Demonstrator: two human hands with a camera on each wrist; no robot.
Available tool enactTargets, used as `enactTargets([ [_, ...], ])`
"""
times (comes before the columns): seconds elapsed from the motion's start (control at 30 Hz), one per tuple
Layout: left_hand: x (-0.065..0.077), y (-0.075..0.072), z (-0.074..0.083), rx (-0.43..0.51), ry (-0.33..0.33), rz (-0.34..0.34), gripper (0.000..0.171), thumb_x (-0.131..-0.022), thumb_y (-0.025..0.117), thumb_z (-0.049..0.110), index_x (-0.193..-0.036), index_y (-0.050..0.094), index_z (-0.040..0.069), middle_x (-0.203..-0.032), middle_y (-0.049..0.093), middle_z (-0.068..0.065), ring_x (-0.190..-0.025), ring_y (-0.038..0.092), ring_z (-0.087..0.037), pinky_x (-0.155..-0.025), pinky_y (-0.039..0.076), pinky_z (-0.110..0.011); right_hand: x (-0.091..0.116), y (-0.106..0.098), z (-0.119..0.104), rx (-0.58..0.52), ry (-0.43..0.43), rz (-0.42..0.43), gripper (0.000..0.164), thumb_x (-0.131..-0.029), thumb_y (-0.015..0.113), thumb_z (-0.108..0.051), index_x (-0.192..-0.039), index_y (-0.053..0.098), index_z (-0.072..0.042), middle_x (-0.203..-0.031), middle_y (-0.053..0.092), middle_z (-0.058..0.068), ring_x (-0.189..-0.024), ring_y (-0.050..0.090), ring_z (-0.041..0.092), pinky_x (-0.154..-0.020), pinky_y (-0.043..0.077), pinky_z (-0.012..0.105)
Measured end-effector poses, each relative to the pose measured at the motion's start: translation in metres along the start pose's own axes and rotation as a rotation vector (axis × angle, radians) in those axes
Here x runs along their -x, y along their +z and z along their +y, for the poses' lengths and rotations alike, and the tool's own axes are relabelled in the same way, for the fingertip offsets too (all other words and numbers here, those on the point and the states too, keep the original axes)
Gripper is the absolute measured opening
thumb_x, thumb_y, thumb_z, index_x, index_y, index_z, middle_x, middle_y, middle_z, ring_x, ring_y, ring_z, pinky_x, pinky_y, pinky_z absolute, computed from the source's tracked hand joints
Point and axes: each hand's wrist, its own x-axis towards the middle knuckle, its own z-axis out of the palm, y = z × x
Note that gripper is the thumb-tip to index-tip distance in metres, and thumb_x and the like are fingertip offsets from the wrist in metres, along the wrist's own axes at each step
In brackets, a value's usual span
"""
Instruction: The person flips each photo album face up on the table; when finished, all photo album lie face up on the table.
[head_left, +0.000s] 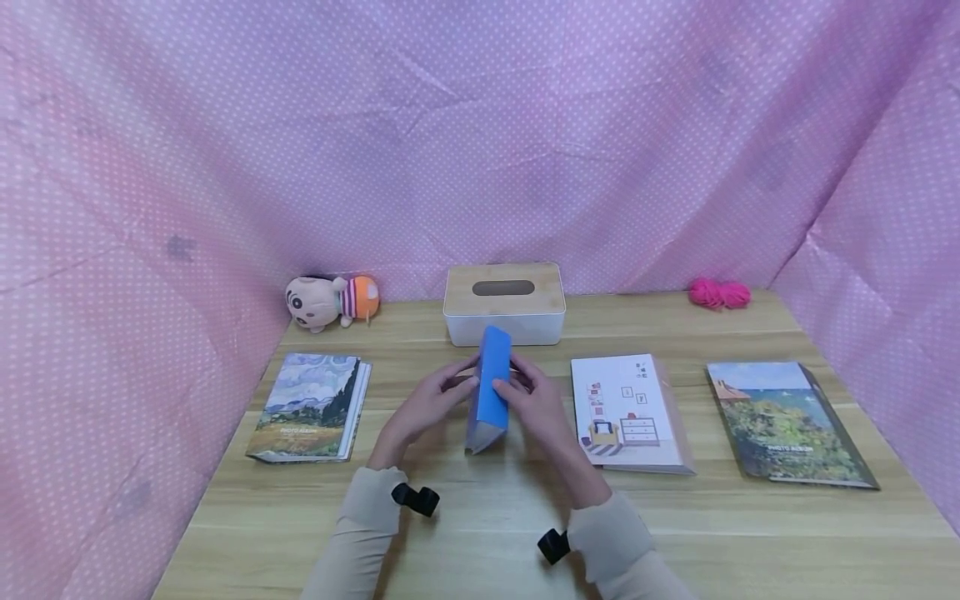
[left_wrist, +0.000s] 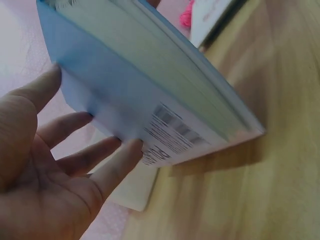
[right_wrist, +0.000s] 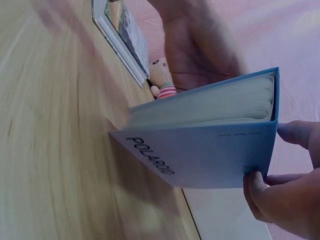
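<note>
A blue photo album [head_left: 493,383] stands upright between both hands, spine up, at the middle of the wooden table. "POLAROID" is printed on its front cover [right_wrist: 200,152] in the right wrist view; a barcode marks the back cover [left_wrist: 115,95] in the left wrist view. The right hand [head_left: 542,410] pinches the album near its spine, thumb against the blue surface. Spread, fairly straight fingers of the left hand [head_left: 429,410] touch the back cover and its edge. Whether the album's lower edge rests on the table cannot be told.
A tissue box [head_left: 504,304] with a wooden lid stands behind the album. One landscape album [head_left: 307,408] lies left; a white album [head_left: 626,412] and another landscape album [head_left: 787,425] lie right. A plush toy [head_left: 330,302] and pink yarn [head_left: 718,293] lie along the back.
</note>
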Motion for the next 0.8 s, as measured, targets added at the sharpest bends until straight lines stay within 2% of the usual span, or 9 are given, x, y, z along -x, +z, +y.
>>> enactTargets([
  [0.2,0.01,-0.009,0.037,0.052,0.013,-0.016,0.052,-0.095,0.05,0.028,-0.144,0.032,0.021,-0.144,0.036,-0.006,-0.125,0.042,-0.03,-0.095,0.044,-0.038,0.008,0.007,-0.021,-0.035,-0.026,-0.056,0.058,-0.088,0.063,-0.02,-0.141,0.039,-0.014,-0.139,0.042,0.009,-0.123,0.046,0.026,-0.099,0.039,0.036],
  [0.27,0.013,-0.012,0.042,0.066,0.011,-0.015,0.053,-0.095,0.051,0.026,-0.144,0.031,0.02,-0.145,0.035,-0.007,-0.125,0.042,-0.032,-0.094,0.044,-0.041,0.008,0.009,-0.022,-0.038,-0.027,-0.081,0.059,-0.089,0.062,-0.017,-0.142,0.037,-0.013,-0.14,0.04,0.01,-0.124,0.044,0.027,-0.1,0.038,0.036],
  [0.33,0.015,-0.015,0.042,0.094,0.012,-0.014,0.054,-0.095,0.052,0.023,-0.145,0.031,0.02,-0.145,0.034,-0.008,-0.124,0.043,-0.033,-0.094,0.043,-0.044,0.005,0.011,-0.015,-0.042,-0.053,-0.095,0.059,-0.089,0.061,-0.017,-0.143,0.035,-0.015,-0.141,0.039,0.009,-0.126,0.042,0.027,-0.1,0.038,0.037],
  [0.47,0.017,-0.021,0.039,0.138,-0.002,-0.008,0.054,-0.095,0.052,0.021,-0.144,0.031,0.019,-0.145,0.034,-0.009,-0.123,0.044,-0.033,-0.094,0.043,-0.047,-0.004,0.015,0.003,-0.052,-0.099,-0.129,0.057,-0.091,0.059,-0.022,-0.142,0.035,-0.024,-0.141,0.04,-0.001,-0.127,0.041,0.021,-0.103,0.035,0.037],
  [0.63,0.019,-0.028,0.028,0.119,-0.022,0.013,0.054,-0.095,0.052,0.023,-0.144,0.031,0.021,-0.145,0.033,-0.009,-0.124,0.042,-0.033,-0.091,0.046,-0.04,-0.001,0.015,0.0,-0.026,-0.164,-0.2,0.053,-0.095,0.052,-0.023,-0.144,0.033,-0.019,-0.143,0.039,0.0,-0.128,0.04,0.022,-0.107,0.029,0.041],
  [0.7,0.019,-0.03,0.021,0.106,-0.022,0.027,0.053,-0.095,0.052,0.025,-0.144,0.032,0.024,-0.145,0.034,-0.008,-0.125,0.042,-0.033,-0.091,0.047,-0.039,0.001,0.016,-0.002,-0.032,-0.167,-0.232,0.052,-0.096,0.05,-0.022,-0.144,0.031,-0.016,-0.144,0.037,0.003,-0.13,0.037,0.024,-0.108,0.026,0.043],
  [0.8,0.02,-0.034,0.011,0.087,-0.024,0.054,0.052,-0.093,0.054,0.031,-0.141,0.036,0.03,-0.143,0.037,-0.005,-0.124,0.043,-0.031,-0.091,0.047,-0.038,0.0,0.018,0.003,-0.039,-0.158,-0.265,0.052,-0.097,0.048,-0.025,-0.145,0.03,-0.018,-0.146,0.035,0.002,-0.132,0.033,0.024,-0.109,0.023,0.044],
])
